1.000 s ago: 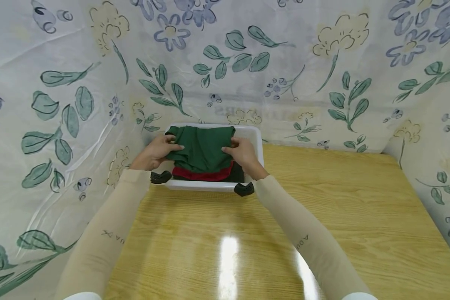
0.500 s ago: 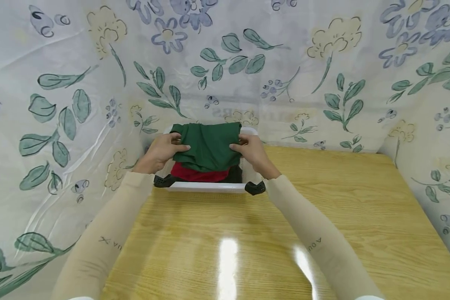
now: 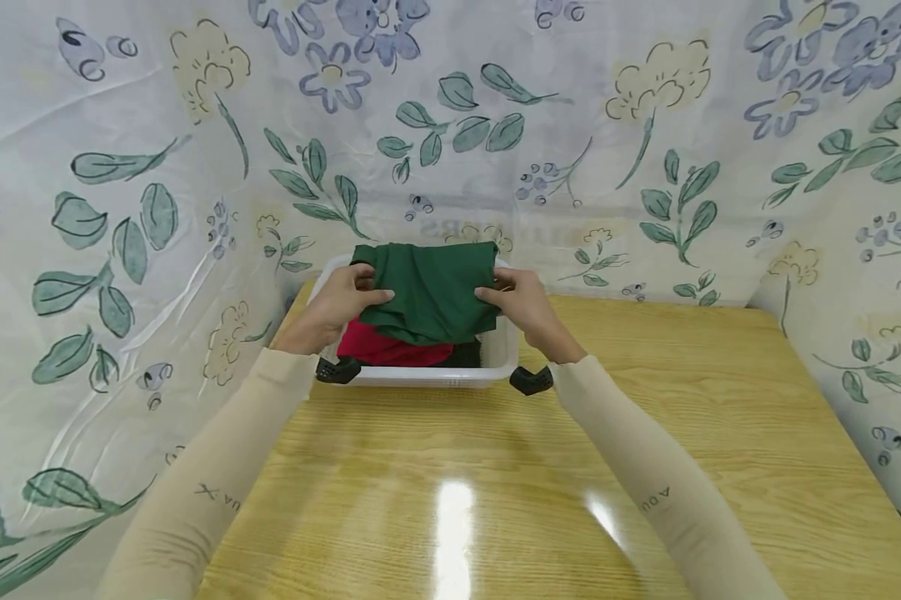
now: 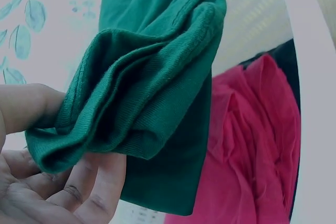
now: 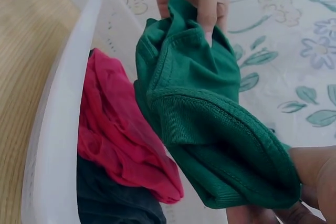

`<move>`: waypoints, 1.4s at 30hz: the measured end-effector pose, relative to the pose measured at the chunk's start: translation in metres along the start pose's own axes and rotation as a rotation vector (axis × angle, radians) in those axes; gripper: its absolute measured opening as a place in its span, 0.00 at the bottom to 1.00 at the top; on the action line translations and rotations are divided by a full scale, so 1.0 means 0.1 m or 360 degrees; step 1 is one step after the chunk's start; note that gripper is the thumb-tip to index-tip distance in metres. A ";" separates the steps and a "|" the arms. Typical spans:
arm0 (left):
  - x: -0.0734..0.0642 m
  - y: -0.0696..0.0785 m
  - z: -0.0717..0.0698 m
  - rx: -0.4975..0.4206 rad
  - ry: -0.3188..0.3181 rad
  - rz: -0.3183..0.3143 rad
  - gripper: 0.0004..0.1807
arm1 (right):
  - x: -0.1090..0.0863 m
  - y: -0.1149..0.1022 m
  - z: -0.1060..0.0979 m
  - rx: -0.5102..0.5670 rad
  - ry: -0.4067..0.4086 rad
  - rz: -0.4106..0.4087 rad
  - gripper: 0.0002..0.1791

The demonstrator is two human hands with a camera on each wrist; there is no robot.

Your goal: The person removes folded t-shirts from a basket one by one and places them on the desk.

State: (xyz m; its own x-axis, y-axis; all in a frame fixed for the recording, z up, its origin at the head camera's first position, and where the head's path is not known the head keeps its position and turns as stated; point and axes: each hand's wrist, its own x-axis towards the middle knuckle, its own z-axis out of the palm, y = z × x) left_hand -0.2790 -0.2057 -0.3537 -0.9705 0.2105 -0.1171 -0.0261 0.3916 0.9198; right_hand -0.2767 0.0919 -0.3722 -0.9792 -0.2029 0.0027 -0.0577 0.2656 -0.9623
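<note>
1. The left grip (image 3: 333,304) pinches the green cloth (image 3: 435,292) at its 9 o'clock side, thumb on the near face and fingers behind, probably so the layers at that edge stay together.
2. The right grip (image 3: 527,307) pinches the same cloth at 3 o'clock, likewise with the thumb in front. Holding opposite sides seems meant to share the weight and keep the middle spread rather than bunched.
3. The green cloth hangs between the two, over the basket (image 3: 412,374), its layers doubled and looping at the ends in both wrist views. Whether its lower edge brushes anything beneath, I cannot tell.
4. Inside the basket, the red cloth (image 3: 390,346) shows at 7 o'clock from the green, crumpled, and the dark cloth (image 3: 465,356) at 5 o'clock. The red partly covers the dark, so they appear simply heaped, with the basket's walls containing them.
5. The basket sits at 12 o'clock on the bench (image 3: 645,458), near the flowered sheet (image 3: 450,150), apparently within comfortable reach of both arms.
</note>
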 end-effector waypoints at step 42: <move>-0.01 0.48 1.04 0.0087 -0.0088 0.0172 0.27 | -0.59 0.34 -1.05 -0.0028 0.0061 -0.0015 0.30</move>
State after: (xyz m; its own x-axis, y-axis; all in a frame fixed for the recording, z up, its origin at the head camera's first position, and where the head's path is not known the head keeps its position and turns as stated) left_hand -0.2547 -0.0940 -0.3485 -0.9522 0.3027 -0.0401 0.0927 0.4118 0.9066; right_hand -0.2412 0.2118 -0.3762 -0.9853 -0.1692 0.0226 -0.0701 0.2806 -0.9573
